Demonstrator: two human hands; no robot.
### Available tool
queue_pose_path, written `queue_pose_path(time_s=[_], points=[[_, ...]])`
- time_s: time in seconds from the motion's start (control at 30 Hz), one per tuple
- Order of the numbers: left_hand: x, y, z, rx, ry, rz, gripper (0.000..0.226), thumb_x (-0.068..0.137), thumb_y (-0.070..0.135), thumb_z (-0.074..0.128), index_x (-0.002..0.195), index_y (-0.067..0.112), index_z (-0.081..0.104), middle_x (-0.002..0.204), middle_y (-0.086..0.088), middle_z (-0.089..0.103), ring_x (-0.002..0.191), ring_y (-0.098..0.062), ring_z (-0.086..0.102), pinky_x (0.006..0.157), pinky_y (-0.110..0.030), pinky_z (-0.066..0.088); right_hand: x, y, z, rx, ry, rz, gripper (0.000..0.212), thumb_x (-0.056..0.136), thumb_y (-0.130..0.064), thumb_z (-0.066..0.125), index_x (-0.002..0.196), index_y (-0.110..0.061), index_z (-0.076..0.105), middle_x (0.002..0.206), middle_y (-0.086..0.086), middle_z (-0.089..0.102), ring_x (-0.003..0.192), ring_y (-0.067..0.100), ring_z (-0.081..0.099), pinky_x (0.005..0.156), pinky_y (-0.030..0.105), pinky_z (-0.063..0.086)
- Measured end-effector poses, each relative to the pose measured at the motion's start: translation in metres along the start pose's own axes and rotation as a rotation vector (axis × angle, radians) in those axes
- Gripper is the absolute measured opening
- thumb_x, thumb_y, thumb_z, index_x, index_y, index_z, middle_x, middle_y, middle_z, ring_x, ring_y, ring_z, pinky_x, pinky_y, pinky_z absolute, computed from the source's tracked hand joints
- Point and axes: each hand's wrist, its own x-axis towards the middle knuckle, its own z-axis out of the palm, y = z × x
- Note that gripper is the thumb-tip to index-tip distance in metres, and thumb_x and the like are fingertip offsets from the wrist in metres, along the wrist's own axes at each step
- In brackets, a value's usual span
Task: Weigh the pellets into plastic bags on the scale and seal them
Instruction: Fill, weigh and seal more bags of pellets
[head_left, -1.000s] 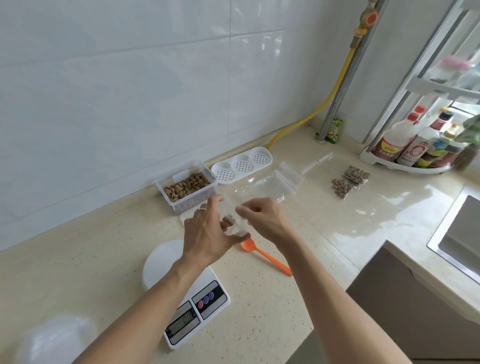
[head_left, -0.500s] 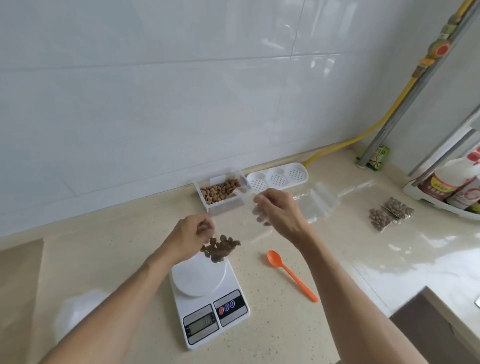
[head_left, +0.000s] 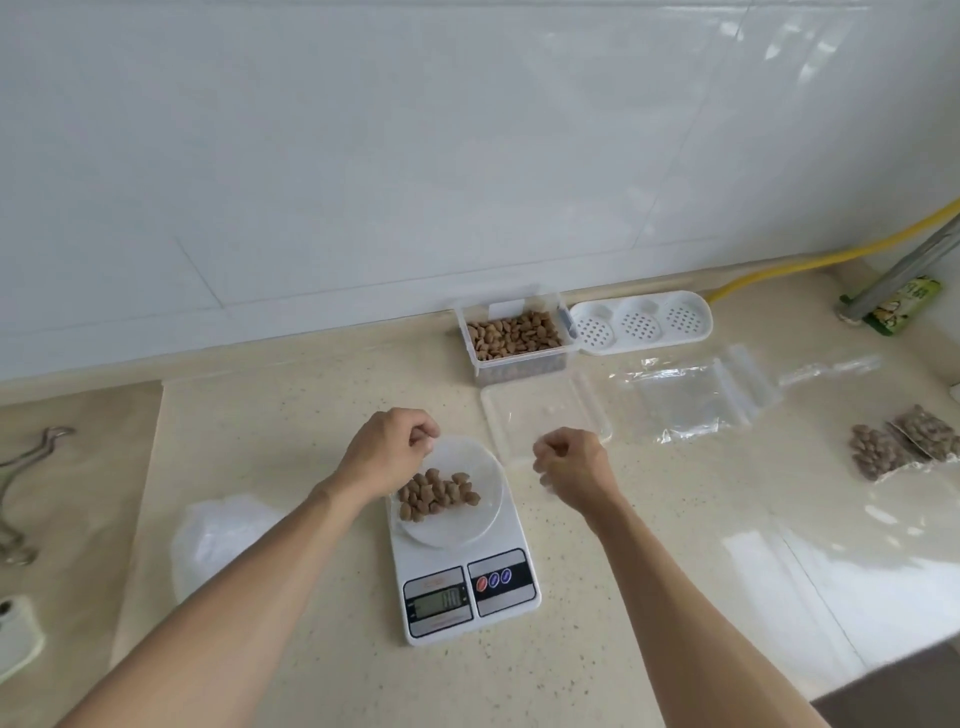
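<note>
A small heap of brown pellets (head_left: 439, 494) lies on the round white platform of the white digital kitchen scale (head_left: 464, 558), seemingly inside a thin clear plastic bag whose film is almost impossible to pick out against the white platform. The left hand (head_left: 390, 457) sits right at the far-left edge of that heap, its fingers curled in as if pinching the bag's mouth; I cannot say for certain that film is between them. The right hand (head_left: 574, 465) hovers just to the right of the platform, apart from the pellets, fingers loosely curled, and whether it grips the other corner of the bag I cannot tell. This looks like the weighing step: a portion set on the scale, waiting for a reading. The next move probably calls for letting go so the hands add no weight, checking the display nearest the person, then topping up or taking out pellets. The digits on that display are too blurred to read. Beyond the right hand lies a clear flat lid (head_left: 545, 415), and past it the clear rectangular tub of pellets (head_left: 514, 335) against the wall, with a white three-well perforated tray (head_left: 641, 322) beside it. Farther right of the right hand lie empty clear zip bags (head_left: 696, 397) and two filled pellet bags (head_left: 904, 447), one cut by the frame edge. No scoop is in sight.
</note>
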Motion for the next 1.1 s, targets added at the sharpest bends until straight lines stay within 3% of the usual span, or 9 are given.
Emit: queue_pose_path(time_s=[0.1, 0.2, 0.33, 0.43, 0.5, 0.6, 0.7, 1.1], points=[[0.0, -0.007, 0.005, 0.085, 0.068, 0.056, 0.019, 0.092, 0.017, 0.06, 0.11, 0.017, 0.067, 0.103, 0.002, 0.067, 0.098, -0.015, 0.063, 0.084, -0.03, 0.051, 0.006, 0.005, 0.0, -0.021, 0.031, 0.02, 0.018, 0.097, -0.02, 0.058, 0.111, -0.01, 0.062, 0.1, 0.007, 0.069, 0.083, 0.019, 0.066, 0.071, 0.032, 0.056], [-0.007, -0.017, 0.005, 0.22, 0.12, 0.073, 0.037, 0.094, 0.025, 0.057, 0.129, 0.014, 0.056, 0.122, -0.005, 0.059, 0.117, -0.022, 0.052, 0.091, -0.037, 0.048, 0.008, 0.007, -0.002, -0.09, 0.143, -0.012, 0.032, 0.097, -0.021, 0.055, 0.127, -0.01, 0.055, 0.113, 0.005, 0.062, 0.105, 0.023, 0.06, 0.081, 0.03, 0.049], [-0.025, -0.027, 0.007, 0.415, 0.172, 0.144, 0.047, 0.096, 0.032, 0.05, 0.137, 0.01, 0.048, 0.132, -0.014, 0.055, 0.125, -0.031, 0.047, 0.1, -0.043, 0.042, 0.006, 0.0, 0.009, -0.294, 0.226, -0.155, 0.039, 0.097, -0.027, 0.051, 0.133, -0.012, 0.052, 0.136, 0.01, 0.053, 0.126, 0.028, 0.046, 0.102, 0.044, 0.04], [-0.037, -0.037, 0.017, 0.584, 0.185, 0.169, 0.053, 0.099, 0.043, 0.036, 0.142, 0.012, 0.043, 0.142, -0.012, 0.05, 0.14, -0.031, 0.033, 0.114, -0.051, 0.024, -0.004, -0.013, 0.021, -0.501, 0.186, -0.342, 0.047, 0.1, -0.036, 0.045, 0.141, -0.013, 0.045, 0.151, 0.009, 0.04, 0.14, 0.027, 0.032, 0.111, 0.045, 0.03], [-0.046, -0.044, 0.024, 0.649, 0.161, 0.14, 0.062, 0.1, 0.051, 0.021, 0.145, 0.014, 0.039, 0.149, -0.01, 0.042, 0.146, -0.029, 0.021, 0.117, -0.052, 0.011, -0.008, -0.018, 0.027, -0.66, 0.143, -0.437, 0.053, 0.102, -0.043, 0.035, 0.149, -0.016, 0.034, 0.162, 0.007, 0.021, 0.151, 0.026, 0.011, 0.12, 0.045, 0.014], [-0.059, -0.054, 0.035, 0.681, 0.146, 0.094, 0.072, 0.098, 0.059, 0.006, 0.15, 0.016, 0.03, 0.158, -0.008, 0.026, 0.149, -0.028, 0.007, 0.118, -0.052, -0.002, -0.009, -0.021, 0.034, -0.801, 0.09, -0.517, 0.059, 0.103, -0.048, 0.024, 0.155, -0.02, 0.019, 0.166, 0.005, -0.001, 0.152, 0.023, -0.01, 0.121, 0.044, -0.005], [-0.068, -0.06, 0.042, 0.671, 0.15, 0.077, 0.075, 0.097, 0.062, 0.0, 0.151, 0.017, 0.024, 0.16, -0.007, 0.018, 0.149, -0.028, 0.001, 0.117, -0.052, -0.006, -0.008, -0.022, 0.039, -0.886, 0.055, -0.557, 0.061, 0.104, -0.049, 0.019, 0.157, -0.021, 0.01, 0.165, 0.005, -0.009, 0.15, 0.022, -0.018, 0.119, 0.044, -0.013], [-0.071, -0.064, 0.044, 0.662, 0.171, 0.071, 0.073, 0.094, 0.065, -0.004, 0.151, 0.02, 0.006, 0.16, -0.005, 0.002, 0.148, -0.028, -0.009, 0.117, -0.052, -0.009, -0.005, -0.028, 0.052, -0.94, 0.033, -0.567, 0.063, 0.103, -0.05, 0.016, 0.157, -0.02, 0.006, 0.165, 0.004, -0.013, 0.15, 0.023, -0.019, 0.119, 0.047, -0.014]])
